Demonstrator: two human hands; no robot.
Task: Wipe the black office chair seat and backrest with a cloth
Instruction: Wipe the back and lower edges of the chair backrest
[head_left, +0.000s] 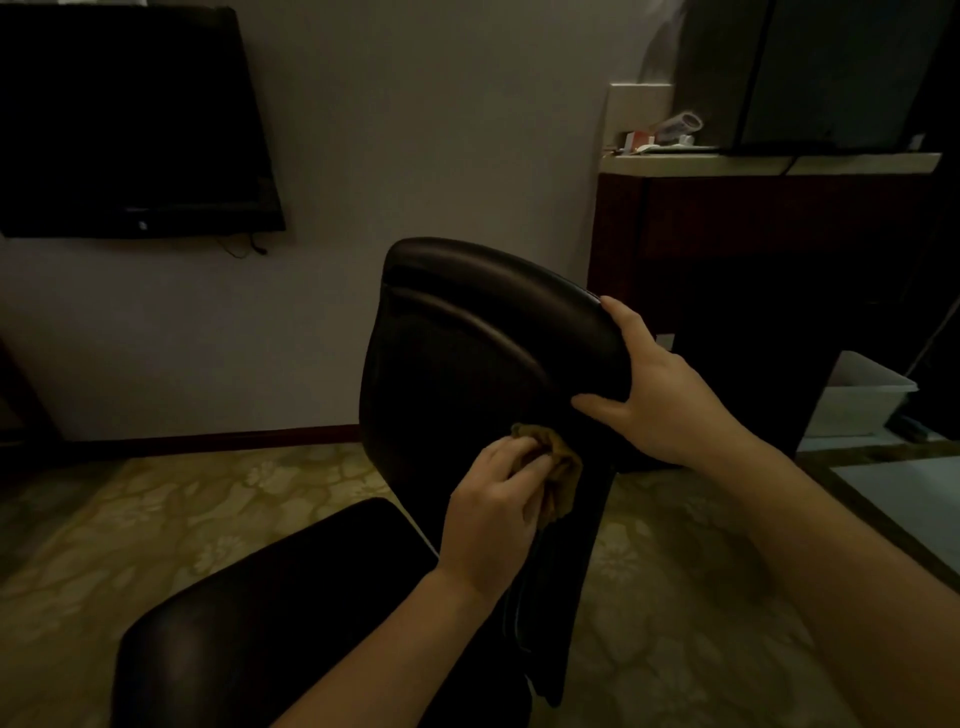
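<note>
Wiping low on the black chair's backrest (467, 353), centre of frame.

Gripping a bunched ochre cloth (558, 467) in the left hand (493, 514), fingers (511, 452) curled close round it, pressing it against the backrest's lower part just below frame centre. Clasping the backrest's right edge with the right hand (662, 400), thumb (589, 402) spread across the front, the other fingers wrapped over the rim. At lower left, the dark seat (285, 597) under the left forearm. Beyond, 1 wall-mounted screen (130, 119) at upper left, a dark cabinet (753, 249) at right, a white bin (865, 395) beside it, patterned carpet (171, 519) below.
</note>
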